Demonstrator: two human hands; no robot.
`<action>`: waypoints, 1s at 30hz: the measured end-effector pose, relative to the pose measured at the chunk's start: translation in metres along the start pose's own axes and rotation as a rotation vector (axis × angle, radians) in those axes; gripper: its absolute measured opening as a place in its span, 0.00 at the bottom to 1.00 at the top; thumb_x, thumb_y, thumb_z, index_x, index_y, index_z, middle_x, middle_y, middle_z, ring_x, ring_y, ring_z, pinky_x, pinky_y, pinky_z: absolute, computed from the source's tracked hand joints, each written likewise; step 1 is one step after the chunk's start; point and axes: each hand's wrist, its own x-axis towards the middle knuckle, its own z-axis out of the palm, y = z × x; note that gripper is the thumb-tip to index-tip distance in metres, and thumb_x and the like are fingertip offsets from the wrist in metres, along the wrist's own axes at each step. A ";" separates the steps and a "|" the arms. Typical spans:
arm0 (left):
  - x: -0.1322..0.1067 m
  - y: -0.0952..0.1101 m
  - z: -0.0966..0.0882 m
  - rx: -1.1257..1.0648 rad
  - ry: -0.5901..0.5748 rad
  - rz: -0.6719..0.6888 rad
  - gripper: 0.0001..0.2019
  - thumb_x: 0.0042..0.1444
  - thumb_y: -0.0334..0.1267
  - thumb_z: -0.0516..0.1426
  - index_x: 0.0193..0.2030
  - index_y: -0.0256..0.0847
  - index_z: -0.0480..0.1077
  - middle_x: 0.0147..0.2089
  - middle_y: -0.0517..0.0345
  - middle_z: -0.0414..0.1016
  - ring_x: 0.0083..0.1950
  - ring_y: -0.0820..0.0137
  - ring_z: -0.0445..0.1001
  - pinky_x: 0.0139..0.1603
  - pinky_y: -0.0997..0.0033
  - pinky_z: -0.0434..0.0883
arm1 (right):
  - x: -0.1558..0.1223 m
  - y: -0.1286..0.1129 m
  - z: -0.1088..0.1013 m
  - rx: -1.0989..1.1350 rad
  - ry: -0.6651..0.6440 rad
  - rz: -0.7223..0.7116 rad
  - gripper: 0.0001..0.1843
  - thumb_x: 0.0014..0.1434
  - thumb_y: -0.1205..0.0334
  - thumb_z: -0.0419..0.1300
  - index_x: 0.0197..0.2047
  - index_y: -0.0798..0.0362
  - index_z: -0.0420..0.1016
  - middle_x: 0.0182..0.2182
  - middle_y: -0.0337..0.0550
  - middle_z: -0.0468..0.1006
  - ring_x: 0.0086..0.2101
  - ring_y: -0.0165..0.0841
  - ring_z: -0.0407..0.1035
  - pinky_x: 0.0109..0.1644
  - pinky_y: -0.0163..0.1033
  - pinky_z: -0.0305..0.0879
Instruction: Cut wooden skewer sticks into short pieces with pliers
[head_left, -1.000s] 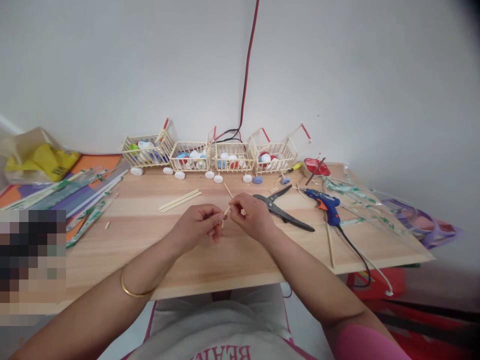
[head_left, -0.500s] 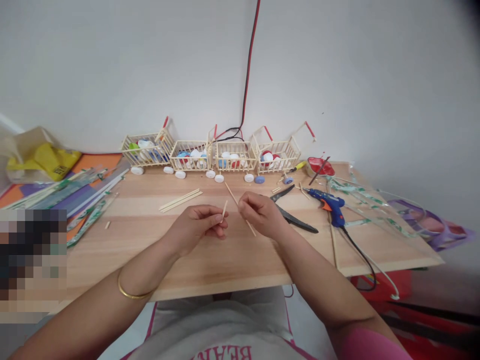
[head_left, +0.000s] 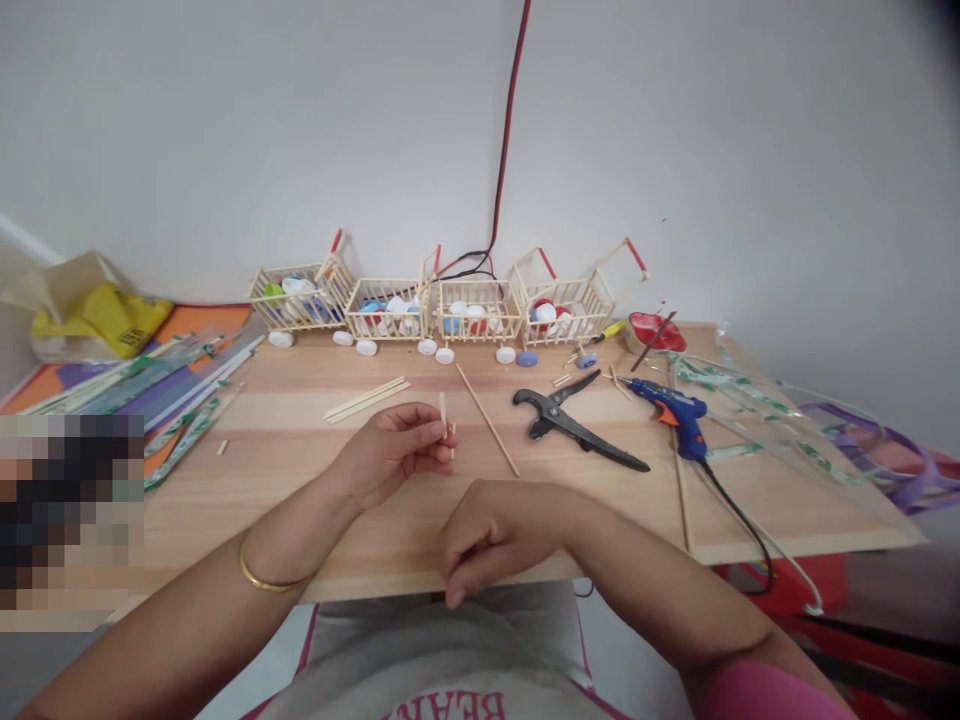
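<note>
Two short wooden stick pieces (head_left: pixel 442 412) poke up from my left hand (head_left: pixel 401 445), pinched between thumb and fingers above the table. My right hand (head_left: pixel 495 535) is curled closed near the front table edge, knuckles up; whatever it may hold is hidden. Between and beyond the hands a long thin wooden stick (head_left: pixel 487 420) lies on the tabletop. Black-handled pliers (head_left: pixel 555 412) rest to its right with their jaws toward it. On the left, beyond my left hand, several straight wooden sticks (head_left: pixel 367 400) lie in a small bunch.
Along the wall stand several small stick-built carts (head_left: pixel 390 310) holding coloured caps. A blue glue gun (head_left: pixel 675 410) with its cable lies on the right, near a red dish (head_left: pixel 656 332). Packaged sticks (head_left: pixel 161 375) and a yellow bag (head_left: pixel 112 320) fill the left side.
My right hand has drawn back from the long stick toward the front edge, uncovering the pliers. My left hand stays nearly in place, still pinching stick pieces. The view has shifted slightly.
</note>
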 end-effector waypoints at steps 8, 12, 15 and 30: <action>0.003 0.001 -0.001 -0.126 -0.003 0.098 0.04 0.50 0.30 0.60 0.32 0.34 0.68 0.32 0.59 0.71 0.29 0.78 0.69 0.32 0.76 0.71 | -0.002 0.013 0.006 -0.018 0.005 0.041 0.12 0.55 0.56 0.60 0.26 0.56 0.70 0.22 0.34 0.70 0.24 0.21 0.63 0.29 0.25 0.57; 0.005 0.000 -0.003 -0.108 -0.024 0.131 0.04 0.50 0.31 0.60 0.33 0.34 0.70 0.29 0.61 0.67 0.27 0.80 0.66 0.30 0.76 0.70 | -0.005 0.012 0.001 0.065 -0.063 0.023 0.19 0.49 0.52 0.64 0.20 0.56 0.65 0.18 0.31 0.64 0.21 0.20 0.58 0.25 0.25 0.55; 0.005 0.000 -0.004 -0.067 0.015 0.169 0.06 0.48 0.31 0.61 0.34 0.35 0.70 0.29 0.62 0.67 0.26 0.80 0.66 0.30 0.76 0.69 | -0.008 0.011 -0.011 0.026 0.168 0.043 0.11 0.56 0.56 0.60 0.29 0.56 0.72 0.27 0.38 0.73 0.29 0.25 0.66 0.34 0.28 0.61; 0.001 -0.003 0.006 0.693 0.014 0.424 0.08 0.54 0.36 0.55 0.38 0.36 0.71 0.32 0.57 0.71 0.33 0.74 0.69 0.36 0.73 0.68 | 0.007 0.020 -0.018 -0.179 1.123 0.233 0.06 0.54 0.62 0.58 0.34 0.55 0.74 0.27 0.40 0.75 0.26 0.27 0.67 0.30 0.32 0.62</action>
